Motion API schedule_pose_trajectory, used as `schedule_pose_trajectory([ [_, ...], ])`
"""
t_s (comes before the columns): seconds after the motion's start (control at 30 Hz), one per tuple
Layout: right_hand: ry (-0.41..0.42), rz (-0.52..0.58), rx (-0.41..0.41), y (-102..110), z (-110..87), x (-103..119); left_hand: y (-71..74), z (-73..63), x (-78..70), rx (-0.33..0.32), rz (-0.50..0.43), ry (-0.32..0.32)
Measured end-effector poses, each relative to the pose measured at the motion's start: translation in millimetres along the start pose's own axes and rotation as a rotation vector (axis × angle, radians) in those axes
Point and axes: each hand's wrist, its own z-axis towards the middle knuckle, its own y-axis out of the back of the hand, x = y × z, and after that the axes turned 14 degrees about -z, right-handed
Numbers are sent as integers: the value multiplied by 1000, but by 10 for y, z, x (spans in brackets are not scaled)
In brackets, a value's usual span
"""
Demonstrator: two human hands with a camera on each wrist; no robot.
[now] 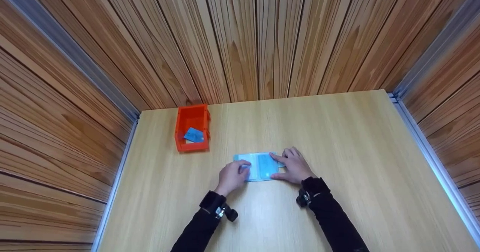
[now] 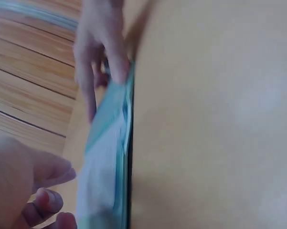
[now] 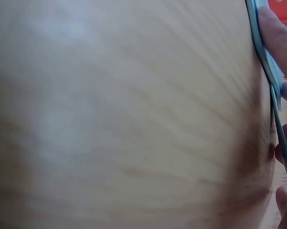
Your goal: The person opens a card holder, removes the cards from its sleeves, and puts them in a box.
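Observation:
A flat light-blue folder (image 1: pixel 254 166), glossy like clear plastic with a paler left part, lies on the table between both hands. Over its left part is my left hand (image 1: pixel 233 176), thumb and fingers loosely bent. In the left wrist view a gap shows between those fingers (image 2: pixel 52 167), with nothing in it. My right hand (image 1: pixel 296 166) is at the folder's right end, where thumb and forefinger rest spread on it. From the right wrist, the folder (image 3: pixel 263 52) appears edge-on, its near flap raised a little off the table; other fingertips are partly hidden behind it.
An orange open bin (image 1: pixel 180 132) stands at the table's back left, holding a blue card (image 1: pixel 194 135). The wooden table (image 1: pixel 356 150) is bordered by plank walls (image 1: pixel 240 38) and metal rails (image 1: pixel 438 158).

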Motion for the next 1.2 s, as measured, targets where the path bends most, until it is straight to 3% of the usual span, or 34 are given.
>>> schedule_pose_trajectory([
  [0.07,-1,-2,-6,4,2,-4,-59,37,-18,1,-71,32],
  [0.3,-8,12,-16,8,5,1,-185,161,-55,-47,-186,100],
  [0.5,-21,11,-20,-10,-8,6,-225,171,-117,-7,-407,168],
  [0.7,-26,1,-19,-13,-16,-1,-250,200,-173,25,-618,323],
  [0.83,-19,1,-25,-15,-17,-3,-242,222,-221,46,-586,368],
  [1.03,-11,16,-33,-26,-12,-14,-231,242,-283,60,-363,365],
  [1.1,-4,21,-37,-24,-7,-17,-238,263,-284,54,-375,364],
  [1.2,7,23,-30,-18,2,-19,-247,290,-268,37,-471,357],
])
